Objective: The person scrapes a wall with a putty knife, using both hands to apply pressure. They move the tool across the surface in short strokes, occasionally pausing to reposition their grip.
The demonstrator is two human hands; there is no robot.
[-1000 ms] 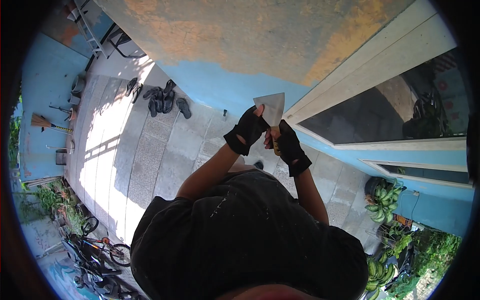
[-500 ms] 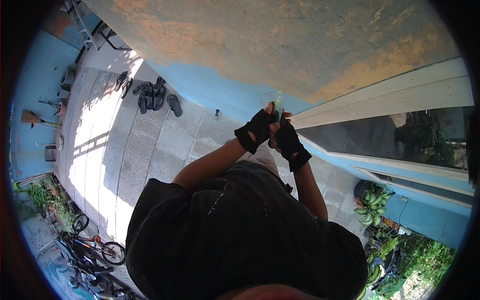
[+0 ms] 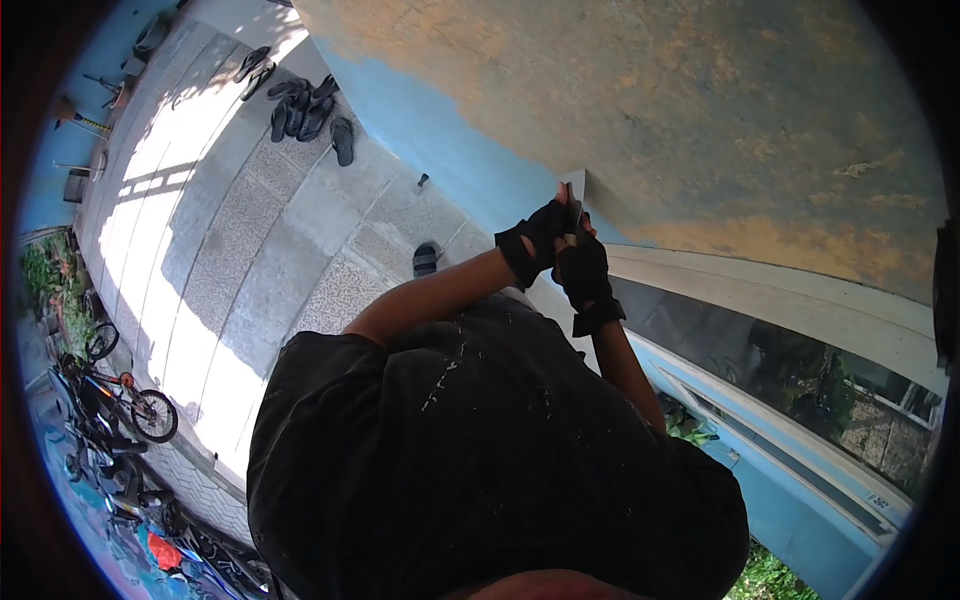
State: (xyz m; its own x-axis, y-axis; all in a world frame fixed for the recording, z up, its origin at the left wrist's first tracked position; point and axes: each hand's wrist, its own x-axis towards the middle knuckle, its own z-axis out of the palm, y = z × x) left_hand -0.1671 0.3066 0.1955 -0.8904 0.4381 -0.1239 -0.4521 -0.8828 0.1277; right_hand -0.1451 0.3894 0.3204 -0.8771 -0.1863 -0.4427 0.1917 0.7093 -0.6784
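Observation:
A flat metal scraper is held up at the wall, its blade close to the patchy blue, grey and orange surface; whether it touches cannot be made out. My left hand, in a black fingerless glove, is closed on the scraper near the blade, with fingertips against the metal. Just below and to the right, my right hand, in a matching glove, wraps round the handle, which is mostly hidden.
Dark sandals lie on the paved floor at the upper left. A framed window runs along the wall at the right. Bicycles and motorbikes stand at the lower left, and a broom is at the far left.
The view has turned, with the window now lower. Both hands have moved slightly right with the scraper, whose blade now shows narrower against the wall.

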